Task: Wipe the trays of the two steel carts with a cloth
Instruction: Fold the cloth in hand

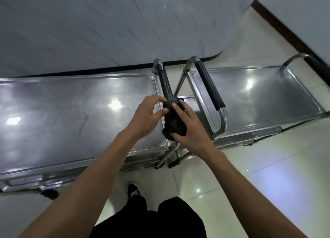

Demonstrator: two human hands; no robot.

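Two steel carts stand side by side, their black-padded handles meeting in the middle. The left cart's top tray fills the left of the view; the right cart's top tray lies at the right. A dark bunched cloth is held in the air over the gap between the carts. My right hand grips it from the right and below. My left hand pinches its upper left side with fingertips.
A pale marble-patterned wall panel rises right behind both carts. Glossy cream floor tiles extend to the right and near me. My dark trousers and one black shoe are at the bottom. A dark skirting strip runs at the upper right.
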